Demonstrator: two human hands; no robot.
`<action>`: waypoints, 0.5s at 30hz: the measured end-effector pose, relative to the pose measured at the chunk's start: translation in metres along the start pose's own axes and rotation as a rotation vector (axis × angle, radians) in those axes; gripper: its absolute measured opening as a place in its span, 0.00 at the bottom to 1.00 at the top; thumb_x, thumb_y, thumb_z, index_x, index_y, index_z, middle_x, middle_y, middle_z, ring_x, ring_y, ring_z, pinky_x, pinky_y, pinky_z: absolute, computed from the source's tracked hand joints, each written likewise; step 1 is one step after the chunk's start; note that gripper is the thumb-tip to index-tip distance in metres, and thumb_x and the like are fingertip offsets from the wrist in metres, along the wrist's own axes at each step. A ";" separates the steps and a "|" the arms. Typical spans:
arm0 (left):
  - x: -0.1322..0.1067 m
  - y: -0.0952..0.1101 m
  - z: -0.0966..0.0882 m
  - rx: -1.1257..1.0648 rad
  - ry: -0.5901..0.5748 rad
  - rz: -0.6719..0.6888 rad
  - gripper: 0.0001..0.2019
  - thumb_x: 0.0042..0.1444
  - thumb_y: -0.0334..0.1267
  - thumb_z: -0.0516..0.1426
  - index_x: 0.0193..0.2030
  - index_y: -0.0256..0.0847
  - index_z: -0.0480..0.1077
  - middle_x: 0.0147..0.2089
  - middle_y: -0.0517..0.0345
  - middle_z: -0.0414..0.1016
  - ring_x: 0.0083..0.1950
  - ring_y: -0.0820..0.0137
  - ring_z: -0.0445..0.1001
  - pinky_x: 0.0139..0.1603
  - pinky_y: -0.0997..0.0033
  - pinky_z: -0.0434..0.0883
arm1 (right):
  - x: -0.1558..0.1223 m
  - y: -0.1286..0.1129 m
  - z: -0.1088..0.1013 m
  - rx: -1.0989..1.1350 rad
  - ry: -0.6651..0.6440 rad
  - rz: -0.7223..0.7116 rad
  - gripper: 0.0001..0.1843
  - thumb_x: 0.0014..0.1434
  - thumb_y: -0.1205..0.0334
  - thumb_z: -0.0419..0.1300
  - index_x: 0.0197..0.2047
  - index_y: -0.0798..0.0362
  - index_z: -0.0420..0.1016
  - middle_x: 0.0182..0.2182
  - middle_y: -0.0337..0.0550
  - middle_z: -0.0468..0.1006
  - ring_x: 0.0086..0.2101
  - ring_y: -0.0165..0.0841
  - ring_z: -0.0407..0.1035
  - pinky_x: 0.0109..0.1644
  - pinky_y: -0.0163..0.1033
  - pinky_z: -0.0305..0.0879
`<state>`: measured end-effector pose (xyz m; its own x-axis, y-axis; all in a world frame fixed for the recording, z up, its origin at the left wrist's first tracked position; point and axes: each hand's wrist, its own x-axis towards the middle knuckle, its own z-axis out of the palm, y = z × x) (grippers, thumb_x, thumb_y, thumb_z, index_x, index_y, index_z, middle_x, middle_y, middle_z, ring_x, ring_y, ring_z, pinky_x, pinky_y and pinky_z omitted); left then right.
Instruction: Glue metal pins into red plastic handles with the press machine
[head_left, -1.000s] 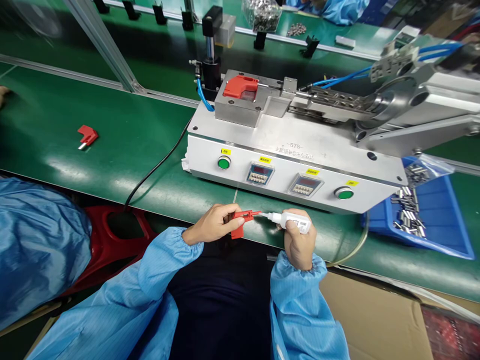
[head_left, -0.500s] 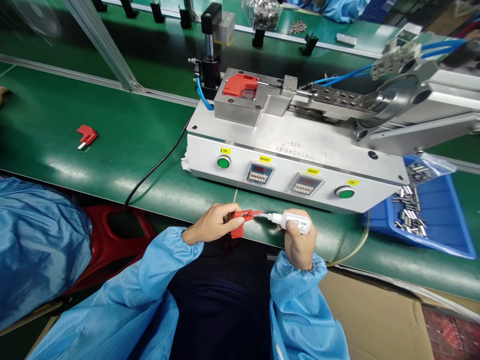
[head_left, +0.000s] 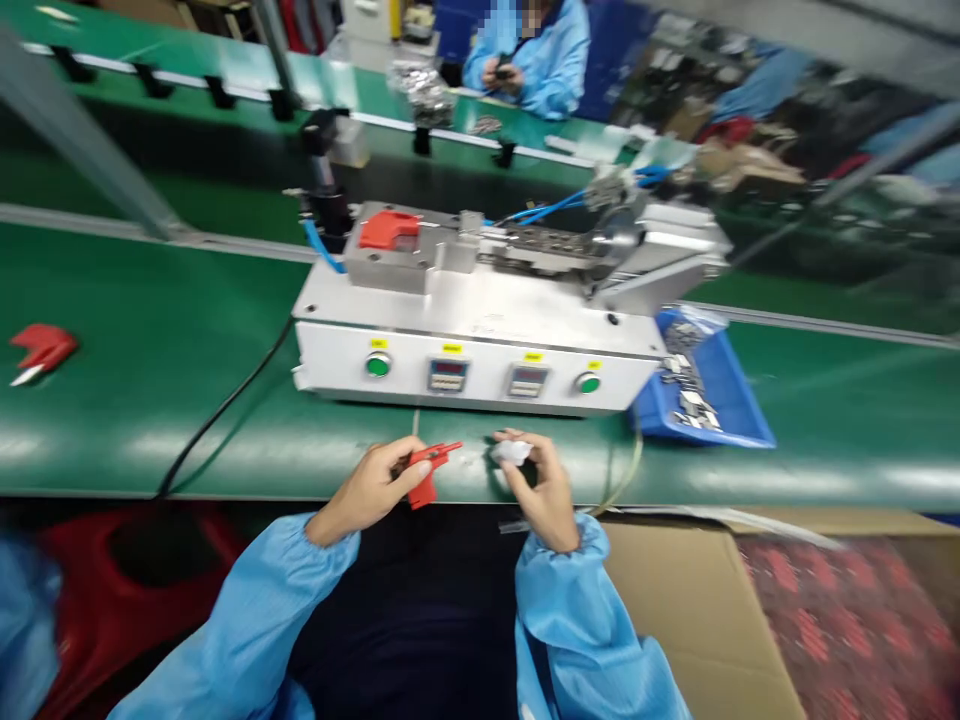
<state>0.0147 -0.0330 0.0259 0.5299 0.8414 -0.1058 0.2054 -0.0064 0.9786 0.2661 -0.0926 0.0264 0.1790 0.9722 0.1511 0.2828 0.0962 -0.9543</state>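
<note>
My left hand (head_left: 375,484) is closed on a red plastic part (head_left: 424,488), pinching it between thumb and fingers. A thin prong of the part points to the right. A short gap away, my right hand (head_left: 546,492) grips a small white squeeze bottle (head_left: 513,452) by thumb and fingertips. The bottle is blurred, and its nozzle cannot be made out. Both hands are above the bench's front edge, in front of a metal press fixture (head_left: 480,370). Another red part (head_left: 388,230) sits in the fixture's block.
A blue bin (head_left: 739,410) of metal pins stands right of the fixture. On the left of the green bench (head_left: 150,300) lies a red part (head_left: 46,346) with a metal tip. A black cable (head_left: 217,420) crosses the bench. Another person (head_left: 555,60) sits across the far bench.
The camera view has swung up and to the right. My right hand has turned the white bottle, drawing its nozzle away from the red part's prong. My left hand still holds the part.
</note>
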 end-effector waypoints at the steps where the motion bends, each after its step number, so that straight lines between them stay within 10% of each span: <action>1: -0.001 -0.002 0.001 -0.004 0.005 -0.001 0.18 0.67 0.54 0.57 0.35 0.40 0.71 0.27 0.63 0.69 0.29 0.71 0.67 0.31 0.73 0.65 | -0.004 -0.001 0.000 -0.054 -0.005 -0.011 0.12 0.66 0.55 0.65 0.51 0.47 0.73 0.50 0.51 0.85 0.59 0.44 0.75 0.65 0.55 0.70; 8: -0.003 -0.012 0.005 -0.052 -0.015 -0.005 0.20 0.67 0.56 0.57 0.33 0.41 0.70 0.27 0.63 0.70 0.28 0.70 0.68 0.32 0.72 0.66 | -0.020 -0.025 -0.029 -0.360 0.028 -0.177 0.24 0.63 0.59 0.67 0.62 0.47 0.74 0.58 0.53 0.80 0.59 0.46 0.74 0.65 0.53 0.71; 15: 0.000 -0.015 0.005 -0.035 -0.023 0.001 0.23 0.65 0.60 0.57 0.32 0.41 0.70 0.27 0.63 0.67 0.28 0.69 0.66 0.32 0.71 0.64 | 0.063 -0.047 -0.176 -0.629 0.291 -0.036 0.05 0.63 0.61 0.64 0.40 0.48 0.83 0.38 0.44 0.84 0.40 0.41 0.78 0.49 0.47 0.76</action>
<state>0.0157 -0.0355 0.0099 0.5486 0.8290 -0.1085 0.1766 0.0120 0.9842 0.4298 -0.0737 0.1266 0.3802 0.8652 0.3268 0.7700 -0.1004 -0.6300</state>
